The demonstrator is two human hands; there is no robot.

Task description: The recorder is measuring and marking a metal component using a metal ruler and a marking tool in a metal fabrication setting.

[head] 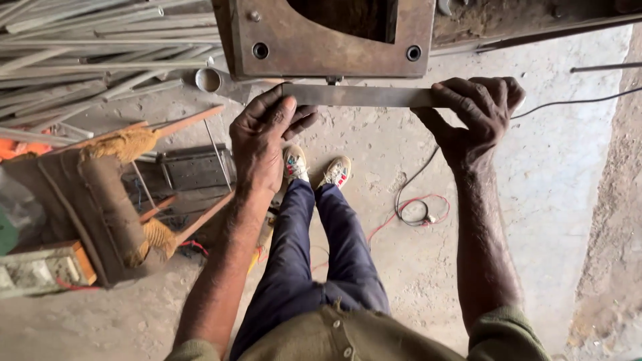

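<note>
Between both hands, one flat grey steel strip (361, 95) is held level, just under a rusty brown steel machine plate (321, 40) w/ two round bolt holes. L hand (262, 137) is closed on the strip's left end, thumb pressed on top, fingers curled beneath. R hand (478, 110) is clamped over the right end, fingers folded across the top edge. Below the hands, two dark blue trouser legs (321, 254) and two white sneakers (317, 167) are seen on the dusty concrete floor (535, 200). Beside the R wrist, one red wire (408, 207) and one black cable (414, 180) are coiled together. Left of the L hand, a heap of long grey metal bars (87, 53) is piled, too many to count, w/ one wooden stool-like frame (120, 194) wrapped in cloth nearer the forearm.
</note>
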